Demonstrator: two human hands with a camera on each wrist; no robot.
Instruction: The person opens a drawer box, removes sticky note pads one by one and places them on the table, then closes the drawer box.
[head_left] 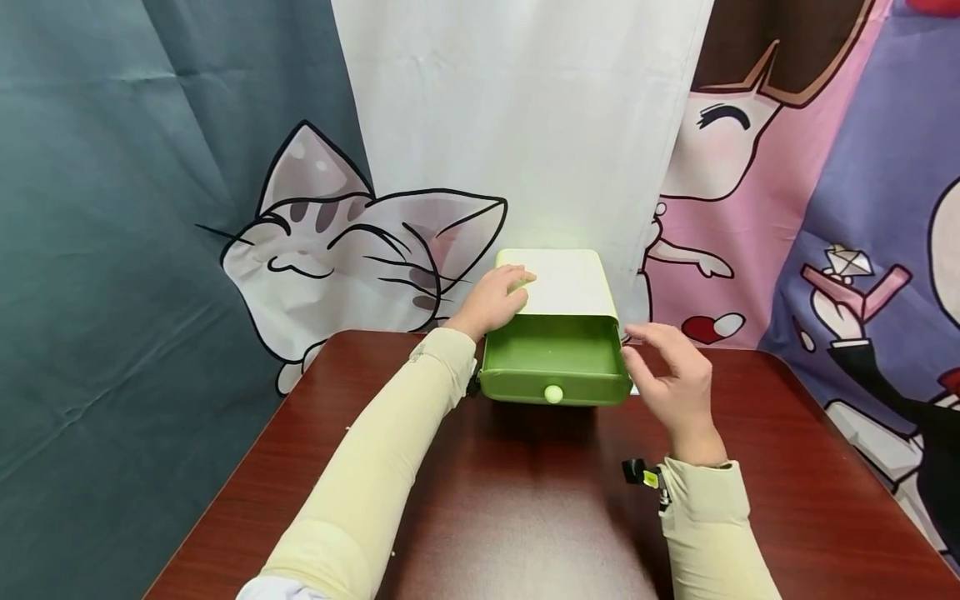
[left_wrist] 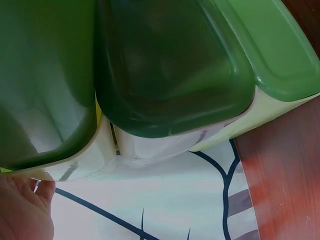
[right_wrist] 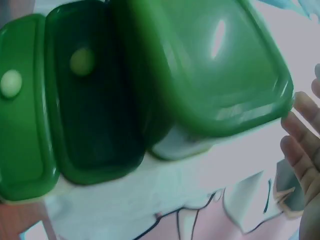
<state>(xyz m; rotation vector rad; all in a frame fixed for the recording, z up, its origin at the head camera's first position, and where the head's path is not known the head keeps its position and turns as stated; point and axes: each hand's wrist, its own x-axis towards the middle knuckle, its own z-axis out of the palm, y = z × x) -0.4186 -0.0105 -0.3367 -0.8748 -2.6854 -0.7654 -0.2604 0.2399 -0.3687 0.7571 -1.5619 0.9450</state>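
A small chest of drawers (head_left: pixel 562 279), cream with a white top, stands at the back of the table. Its top green drawer (head_left: pixel 553 390) is pulled out and has a pale round knob (head_left: pixel 553 394); its visible inside holds nothing. My left hand (head_left: pixel 495 300) rests at the chest's upper left edge, fingers extended over the top. In the left wrist view, that hand (left_wrist: pixel 27 207) lies against the chest's side. Beside the drawer's right side is my right hand (head_left: pixel 678 383), thumb and fingers apart; whether its fingertips (right_wrist: pixel 295 122) touch the drawer I cannot tell.
Two lower drawers, a middle one (right_wrist: pixel 95 120) and a bottom one (right_wrist: pixel 22 135), sit pushed in beneath. The dark red wooden table (head_left: pixel 525 517) extends in front. Behind it hangs a printed curtain (head_left: pixel 525 125) with cartoon figures.
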